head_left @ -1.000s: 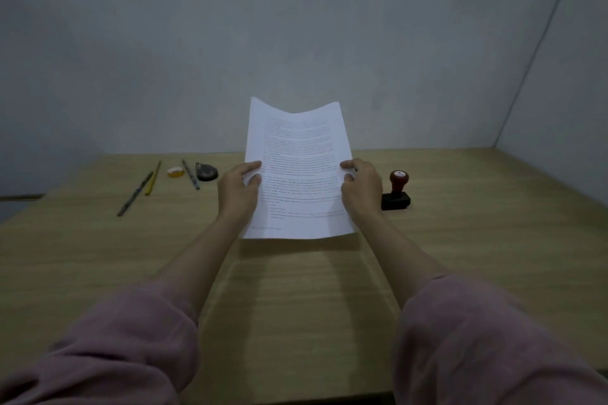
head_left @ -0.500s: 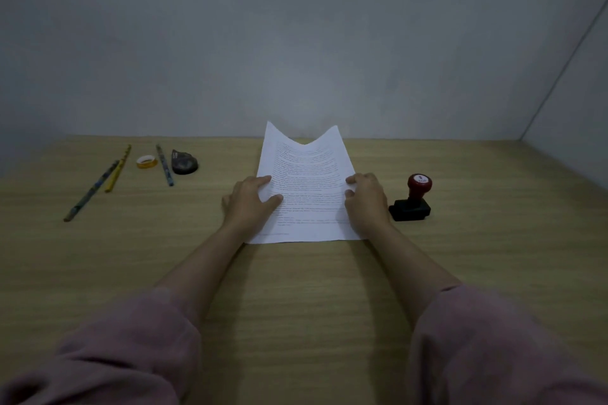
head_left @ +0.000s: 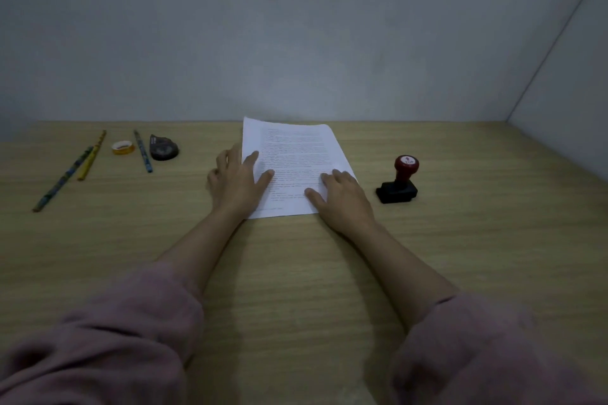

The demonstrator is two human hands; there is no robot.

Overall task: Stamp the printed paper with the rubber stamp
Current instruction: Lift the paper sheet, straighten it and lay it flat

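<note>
Wooden desk point(head_left: 329, 273): pale wood grain, running up to a grey wall along its far edge.
Pencils point(head_left: 64, 179): three are lying toward the far left corner of the desk, two crossing at a slant and one point(head_left: 143, 151) lying apart to their right.
Tape roll point(head_left: 123, 147): a small yellow ring is sitting between the crossed pencils and the single pencil.
Correction tape point(head_left: 163, 151): a dark teardrop-shaped dispenser is resting just right of the single pencil, near the far edge.
Left hand point(head_left: 235, 182): it is lying flat and open, holding nothing, with the thumb and forefinger pressing on the left margin of the sheet and the other fingers spreading onto the bare desk.
Printed paper point(head_left: 292, 158): a white sheet of small text is lying flat at the middle of the desk, its top reaching the far edge; the words are too small to read.
Right hand point(head_left: 342, 199): it is resting open, palm down, gripping nothing and covering the sheet's near right corner.
Rubber stamp point(head_left: 399, 181): it is standing upright on the desk, well right of the paper, untouched, showing a black base and a red knob marked TOP.
Sleeves point(head_left: 115, 339): dusty pink cuffs are filling both near corners of the view.
</note>
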